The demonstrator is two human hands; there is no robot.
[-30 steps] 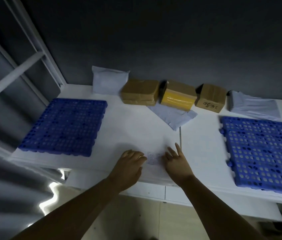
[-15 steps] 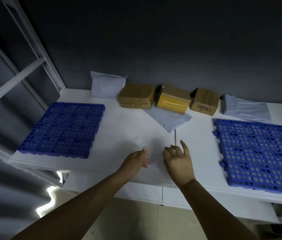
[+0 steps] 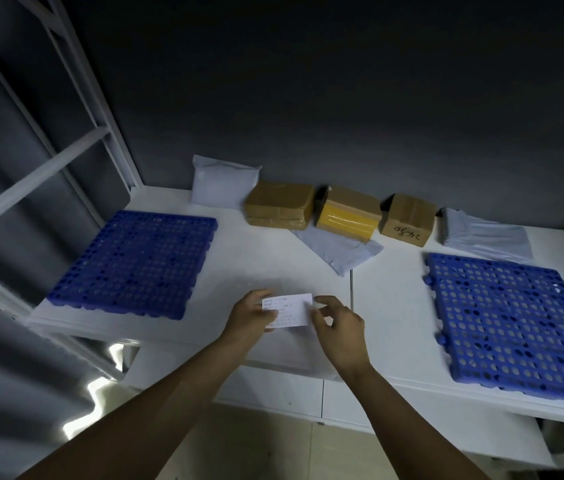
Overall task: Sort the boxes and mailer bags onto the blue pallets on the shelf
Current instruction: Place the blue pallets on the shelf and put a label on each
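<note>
Together, the left hand (image 3: 249, 315) and right hand (image 3: 337, 327) pinch a small printed slip (image 3: 289, 310) between them. Beyond them, cardboard boxes (image 3: 279, 206) and grey mailer bags (image 3: 339, 251) line the shelf (image 3: 273, 265); one blue pallet (image 3: 135, 261) lies outside the left hand, another blue pallet (image 3: 516, 313) outside the right.

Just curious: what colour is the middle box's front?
Yellow, on the middle box, clearest in the head view.

Dim, bluish light; the wall (image 3: 343, 98) falls to near black. A bright glare patch (image 3: 100, 393) burns low on the left. Wide-angle bending warps the shelf frame (image 3: 66, 157); edges soften.
</note>
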